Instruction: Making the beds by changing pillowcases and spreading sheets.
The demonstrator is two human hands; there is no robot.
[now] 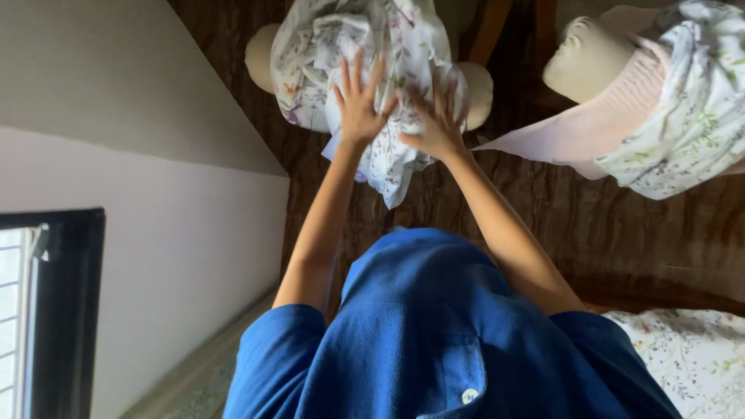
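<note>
Two hands spread flat on a floral pillowcase.
Head view: left hand (358,99) and right hand (436,124), fingers splayed, gripping nothing, press the pillowcase (349,39) half-covering a cream pillow (260,54) on the brown bedspread (543,209); second pillow (590,58) lies well apart.

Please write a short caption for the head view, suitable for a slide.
Both hands, left hand and right hand, press flat with spread fingers on a floral pillowcase over a cream pillow.
</note>
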